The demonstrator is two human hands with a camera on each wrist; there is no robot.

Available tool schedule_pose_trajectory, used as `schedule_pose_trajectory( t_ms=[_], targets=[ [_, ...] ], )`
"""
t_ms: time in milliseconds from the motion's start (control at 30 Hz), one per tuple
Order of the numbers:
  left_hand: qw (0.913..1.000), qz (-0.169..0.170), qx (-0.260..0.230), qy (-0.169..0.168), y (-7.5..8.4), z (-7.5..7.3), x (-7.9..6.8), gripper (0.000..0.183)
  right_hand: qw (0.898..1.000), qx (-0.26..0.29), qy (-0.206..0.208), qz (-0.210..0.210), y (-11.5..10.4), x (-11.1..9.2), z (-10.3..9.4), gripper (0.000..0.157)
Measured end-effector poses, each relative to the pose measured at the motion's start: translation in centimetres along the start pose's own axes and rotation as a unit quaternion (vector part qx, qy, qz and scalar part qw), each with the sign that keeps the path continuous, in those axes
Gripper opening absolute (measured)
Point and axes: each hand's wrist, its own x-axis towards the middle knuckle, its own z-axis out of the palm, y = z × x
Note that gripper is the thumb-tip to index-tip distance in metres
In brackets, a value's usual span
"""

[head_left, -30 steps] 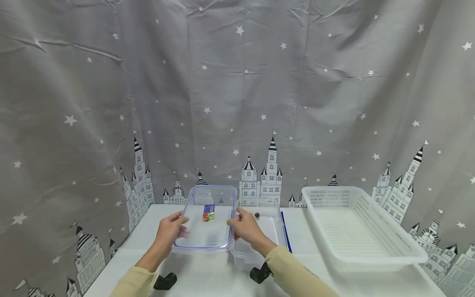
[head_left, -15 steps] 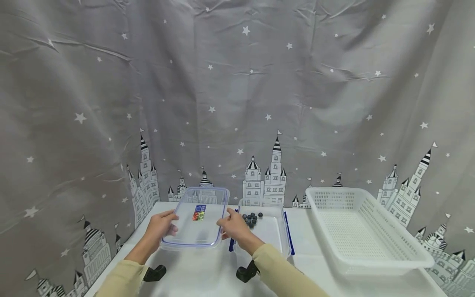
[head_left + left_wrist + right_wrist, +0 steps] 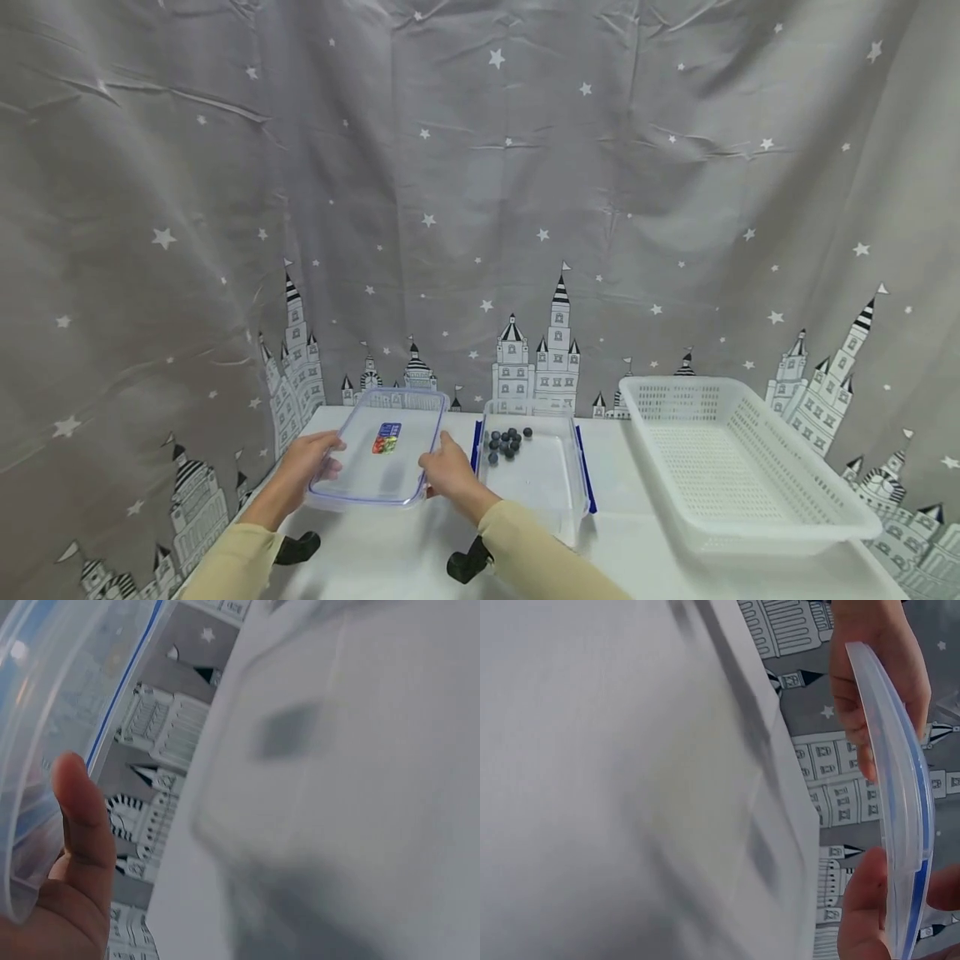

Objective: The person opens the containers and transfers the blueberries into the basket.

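A clear plastic container lid point(image 3: 375, 475) with a blue seal and a small fruit label point(image 3: 387, 438) is held over the left part of the table, apart from the container. My left hand point(image 3: 306, 465) grips its left edge, thumb on top; the left wrist view shows that thumb point(image 3: 82, 817) beside the lid's rim. With the right hand point(image 3: 453, 475) I pinch the lid's right edge between thumb and fingers. Right of the lid stands an uncovered clear container point(image 3: 543, 492), its blue side clips point(image 3: 585, 471) folded outward. Several blueberries point(image 3: 510, 444) lie at its far left inside.
A large white perforated basket point(image 3: 738, 533) stands at the right of the white table point(image 3: 618, 533). Behind the table hangs a grey curtain point(image 3: 465, 167) printed with stars and castles. Shadows of the lid and hands fall on the tabletop.
Both hands have carried the lid left, away from the container, and slightly lower. The blueberries and both blue clips have come into view. The basket stays in place.
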Motion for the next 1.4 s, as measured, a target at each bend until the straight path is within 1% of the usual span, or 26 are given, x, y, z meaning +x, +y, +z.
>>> schedule_pose_trajectory(
  t_ms=[133,233,367,533,800,900,967,1033,1167,1267,1400],
  targets=[
    [0.9997,-0.017,0.016,0.004,-1.0,-0.5,0.7,0.060,1.000,-0.008,0.010,0.001,0.2,0.2,1.0,0.075],
    [0.9994,-0.024,0.022,0.009,-1.6,-0.5,1.1,0.061,1.000,-0.019,0.021,0.003,0.6,0.3,1.6,0.073],
    [0.9996,-0.014,0.021,0.012,-2.2,-0.4,1.5,0.059,0.999,-0.031,0.036,0.000,1.0,0.6,2.0,0.071],
    [0.9997,-0.001,0.020,0.012,-2.4,-0.6,1.7,0.058,0.998,-0.051,0.040,-0.005,1.7,1.1,2.6,0.069],
    [0.9995,0.000,0.029,0.008,-3.5,-0.2,2.1,0.058,0.994,-0.092,0.047,-0.020,3.0,1.3,3.1,0.066],
    [0.9993,0.000,0.038,0.008,-3.9,-0.2,2.5,0.058,0.996,-0.075,0.042,-0.022,3.3,1.3,3.3,0.065],
    [0.9989,-0.008,0.045,0.004,-4.3,-0.1,2.8,0.059,0.997,-0.063,0.039,-0.017,3.4,1.3,3.4,0.064],
    [0.9982,-0.015,0.057,0.001,-4.7,-0.2,3.1,0.060,0.998,-0.048,0.037,-0.018,3.4,1.3,3.6,0.063],
    [0.9972,-0.023,0.071,-0.006,-5.1,-0.7,3.6,0.062,0.998,-0.039,0.036,-0.020,3.3,1.6,4.1,0.059],
    [0.9974,-0.020,0.068,-0.014,-5.3,-0.7,3.6,0.060,0.998,-0.036,0.037,-0.018,3.6,1.6,4.3,0.059],
    [0.9979,-0.014,0.058,-0.027,-5.4,-0.1,3.4,0.056,0.999,-0.031,0.037,-0.015,4.3,1.7,4.0,0.058]
  ],
)
